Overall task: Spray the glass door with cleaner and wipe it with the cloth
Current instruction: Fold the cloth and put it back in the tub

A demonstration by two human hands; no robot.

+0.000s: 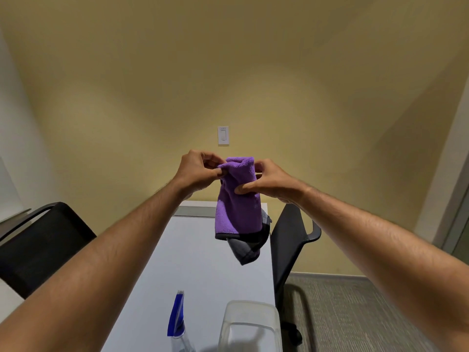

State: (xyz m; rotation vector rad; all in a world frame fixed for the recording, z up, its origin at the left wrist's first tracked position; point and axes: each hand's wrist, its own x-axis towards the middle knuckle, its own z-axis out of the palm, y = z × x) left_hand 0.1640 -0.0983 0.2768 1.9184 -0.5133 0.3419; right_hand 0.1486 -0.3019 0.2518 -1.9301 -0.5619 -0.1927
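Observation:
A purple cloth with a grey underside and dark border hangs in the air above the white table. My left hand pinches its upper left corner. My right hand grips the cloth's upper right part, thumb pressed on the front. A spray bottle with a blue trigger head stands at the table's near edge, below both hands. At the far right edge a glass panel in a grey frame shows partly.
A clear plastic container sits next to the spray bottle. One black chair stands left of the table, another black chair right of it. A yellow wall with a white light switch lies ahead. Grey carpet covers the floor at right.

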